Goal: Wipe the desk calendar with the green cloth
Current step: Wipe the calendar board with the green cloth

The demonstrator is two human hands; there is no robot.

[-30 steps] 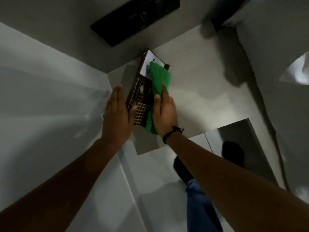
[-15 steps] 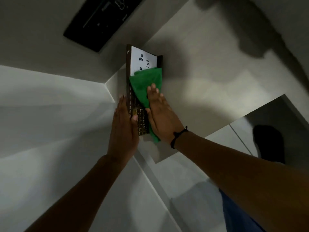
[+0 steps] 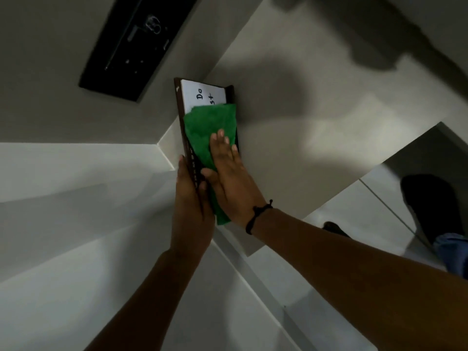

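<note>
So, counts: one desk calendar (image 3: 204,95), one green cloth (image 3: 205,130), two hands, one black panel (image 3: 136,44) on the far wall, one black wrist cord (image 3: 258,215). No containers in view.

Calendar sits on the beige worktop (image 3: 316,127), in its far left corner close to the wall, dark brown frame with a white card at the far end lettered "Do" and "s+". Rest of the lettering is covered by the cloth.

Cloth lies over the calendar's middle and near part, one corner sticking out near the right wrist.

Right hand (image 3: 229,178) is flat, fingers stretched out and close together, palm pressing the cloth onto the calendar face; the cord is on this wrist.

Left hand (image 3: 192,206) is laid along the calendar's left edge, fingers straight, thumb hooked over the frame's near part, so it looks like a loose side grip, though the light is dim and the contact is hard to judge.

Near right, below the worktop edge: floor, a dark shoe (image 3: 430,206) and a bit of blue trouser leg (image 3: 453,254).
</note>
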